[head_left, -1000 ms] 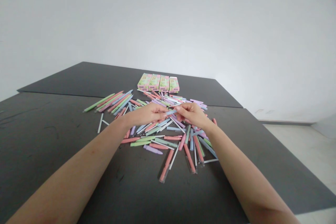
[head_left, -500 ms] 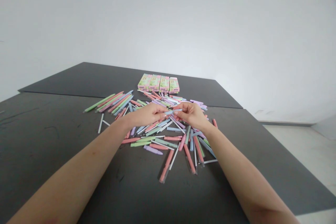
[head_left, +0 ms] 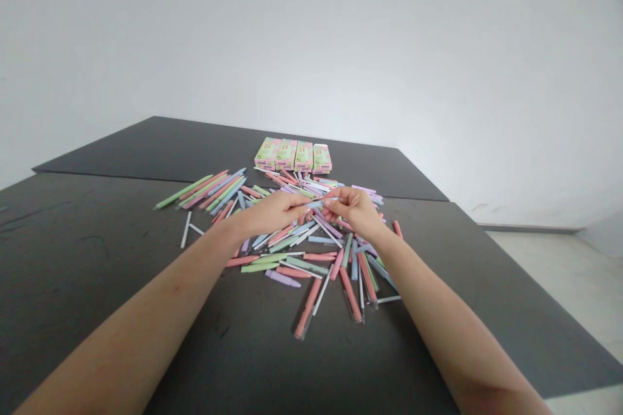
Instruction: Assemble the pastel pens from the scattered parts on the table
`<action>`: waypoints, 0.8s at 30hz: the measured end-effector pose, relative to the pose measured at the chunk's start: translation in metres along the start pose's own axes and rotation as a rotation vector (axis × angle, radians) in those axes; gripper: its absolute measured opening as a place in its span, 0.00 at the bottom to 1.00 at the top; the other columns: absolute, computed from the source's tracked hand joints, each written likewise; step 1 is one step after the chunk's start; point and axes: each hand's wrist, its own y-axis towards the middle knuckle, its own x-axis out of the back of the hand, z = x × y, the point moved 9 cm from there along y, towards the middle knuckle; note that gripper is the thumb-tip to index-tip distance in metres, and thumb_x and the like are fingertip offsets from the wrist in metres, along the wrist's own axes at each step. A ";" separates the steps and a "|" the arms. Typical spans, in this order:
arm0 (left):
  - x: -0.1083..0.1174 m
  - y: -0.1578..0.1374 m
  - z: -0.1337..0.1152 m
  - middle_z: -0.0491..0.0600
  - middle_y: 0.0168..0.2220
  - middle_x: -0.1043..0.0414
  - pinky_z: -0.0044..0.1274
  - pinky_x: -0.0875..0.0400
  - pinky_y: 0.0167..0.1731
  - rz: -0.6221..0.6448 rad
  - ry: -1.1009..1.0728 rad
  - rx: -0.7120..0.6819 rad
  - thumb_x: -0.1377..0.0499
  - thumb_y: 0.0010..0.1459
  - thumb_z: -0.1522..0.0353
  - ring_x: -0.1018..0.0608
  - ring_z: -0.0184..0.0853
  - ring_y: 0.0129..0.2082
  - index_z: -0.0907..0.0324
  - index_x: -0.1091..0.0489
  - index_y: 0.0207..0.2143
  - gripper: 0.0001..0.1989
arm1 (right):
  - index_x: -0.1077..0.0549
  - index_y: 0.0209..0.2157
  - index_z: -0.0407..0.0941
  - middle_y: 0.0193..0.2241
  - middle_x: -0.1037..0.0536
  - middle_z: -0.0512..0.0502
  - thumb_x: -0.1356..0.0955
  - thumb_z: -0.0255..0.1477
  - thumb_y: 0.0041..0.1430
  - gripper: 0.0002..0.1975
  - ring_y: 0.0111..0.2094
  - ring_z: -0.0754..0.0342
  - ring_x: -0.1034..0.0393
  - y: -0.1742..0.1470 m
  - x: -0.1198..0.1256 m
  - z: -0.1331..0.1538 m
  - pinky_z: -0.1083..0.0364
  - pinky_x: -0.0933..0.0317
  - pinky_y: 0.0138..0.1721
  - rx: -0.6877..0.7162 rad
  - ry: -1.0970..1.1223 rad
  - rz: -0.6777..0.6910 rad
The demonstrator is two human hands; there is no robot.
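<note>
My left hand point(head_left: 278, 211) is closed in a pinch on a light blue pen part point(head_left: 314, 205), held above a pile of pen pieces. My right hand point(head_left: 353, 209) pinches the same blue piece from its other end, fingertips close to those of the left. Below and around both hands lie loose pen barrels in pink, green, blue and purple, among them a purple barrel point(head_left: 283, 279) and a coral barrel with a clear cap point(head_left: 307, 308). Thin white refills, such as one refill point(head_left: 323, 290), are mixed in. My fingers partly cover the blue piece.
Four-sided pink and green boxes point(head_left: 265, 154) stand in a row behind the pile. A sheaf of longer pens point(head_left: 209, 190) lies left of my hands. Two white sticks point(head_left: 185, 229) lie apart at left. The dark table point(head_left: 97, 259) meets a second dark tabletop point(head_left: 195, 142) behind.
Both hands stay over the pile, gripping the blue piece. My right fingers have shifted slightly along it, and the view has moved a little.
</note>
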 end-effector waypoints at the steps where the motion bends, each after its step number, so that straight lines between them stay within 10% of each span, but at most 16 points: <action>1: 0.001 0.000 0.001 0.47 0.33 0.25 0.21 0.37 0.33 0.005 0.003 0.001 0.50 0.62 0.62 0.27 0.32 0.32 0.59 0.26 0.37 0.15 | 0.26 0.31 0.41 0.21 0.22 0.49 0.25 0.39 0.45 0.17 0.21 0.59 0.30 0.001 0.003 0.000 0.60 0.36 0.24 -0.002 0.013 -0.014; 6: 0.004 -0.002 0.011 0.47 0.26 0.31 0.22 0.39 0.28 0.012 0.056 0.084 0.53 0.62 0.61 0.30 0.32 0.27 0.60 0.30 0.29 0.18 | 0.26 0.30 0.40 0.20 0.24 0.49 0.24 0.40 0.44 0.18 0.19 0.60 0.32 0.002 0.015 0.004 0.59 0.37 0.23 0.017 0.049 -0.076; 24: 0.016 0.000 0.021 0.50 0.41 0.22 0.24 0.34 0.38 -0.121 0.208 0.062 0.52 0.63 0.62 0.23 0.37 0.39 0.59 0.27 0.45 0.18 | 0.30 0.36 0.43 0.25 0.23 0.49 0.27 0.41 0.49 0.19 0.25 0.58 0.29 0.005 0.011 -0.014 0.58 0.36 0.27 -0.033 0.100 -0.119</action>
